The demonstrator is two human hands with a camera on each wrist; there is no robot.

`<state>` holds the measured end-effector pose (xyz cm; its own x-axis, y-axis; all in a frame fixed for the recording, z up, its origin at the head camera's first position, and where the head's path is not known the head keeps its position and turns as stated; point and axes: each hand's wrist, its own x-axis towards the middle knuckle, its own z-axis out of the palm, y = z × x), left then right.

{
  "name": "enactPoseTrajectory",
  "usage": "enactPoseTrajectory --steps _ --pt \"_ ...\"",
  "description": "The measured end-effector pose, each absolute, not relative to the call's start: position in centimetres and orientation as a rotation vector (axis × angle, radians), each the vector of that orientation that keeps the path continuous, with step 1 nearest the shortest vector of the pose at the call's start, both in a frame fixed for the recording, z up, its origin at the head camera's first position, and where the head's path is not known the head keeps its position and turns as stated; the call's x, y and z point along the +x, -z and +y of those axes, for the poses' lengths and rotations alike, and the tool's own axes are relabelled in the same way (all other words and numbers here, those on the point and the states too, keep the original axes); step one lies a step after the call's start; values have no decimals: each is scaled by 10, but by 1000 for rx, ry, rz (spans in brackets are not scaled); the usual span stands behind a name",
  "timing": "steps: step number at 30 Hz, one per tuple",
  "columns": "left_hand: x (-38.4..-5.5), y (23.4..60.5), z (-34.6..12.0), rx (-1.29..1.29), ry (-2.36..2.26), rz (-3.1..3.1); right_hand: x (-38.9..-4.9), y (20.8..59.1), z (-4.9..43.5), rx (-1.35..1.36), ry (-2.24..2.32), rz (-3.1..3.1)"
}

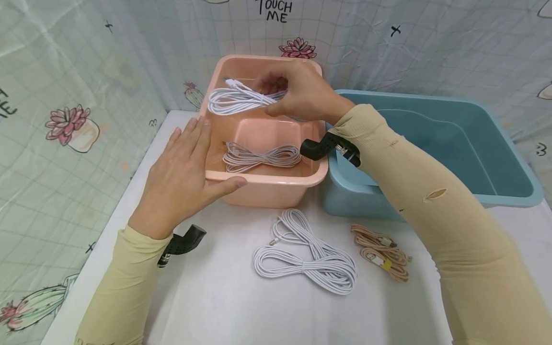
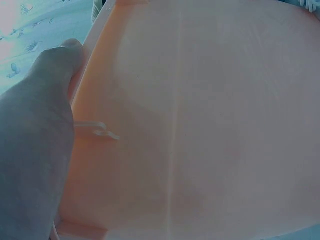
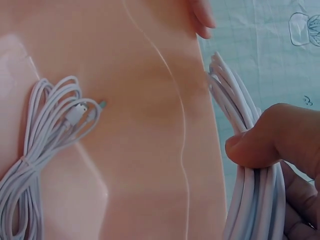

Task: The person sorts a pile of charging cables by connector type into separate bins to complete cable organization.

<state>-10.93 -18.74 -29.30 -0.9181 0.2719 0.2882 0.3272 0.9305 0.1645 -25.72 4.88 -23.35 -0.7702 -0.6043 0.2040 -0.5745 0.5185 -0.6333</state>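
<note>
Over the pink bin (image 1: 267, 179), my right hand (image 1: 302, 91) pinches a bundled white cable (image 1: 235, 98). In the right wrist view the thumb presses across the strands of that cable (image 3: 257, 200). My left hand (image 1: 177, 177) lies with straight fingers against the bin's left side, its thumb along the front rim. Another bundled white cable (image 1: 263, 157) lies on the bin's floor, its plug showing in the right wrist view. The left wrist view shows mostly the bin's outer wall (image 2: 220, 125) and part of the left hand (image 2: 35, 135).
A blue bin (image 1: 431, 139) stands right of the pink one, partly behind the right forearm. On the white table (image 1: 215, 297) in front lie a large bundled white cable (image 1: 308, 261) and tan braided cables (image 1: 381, 251). Patterned cloth (image 1: 366, 52) hangs behind and at the left.
</note>
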Motion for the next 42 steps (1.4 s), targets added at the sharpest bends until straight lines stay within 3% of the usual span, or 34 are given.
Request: enactPoseTrajectory --steps 42 --pt "-108 293 -186 -454 303 -2841 -252 237 47 -1017 1175 2688"
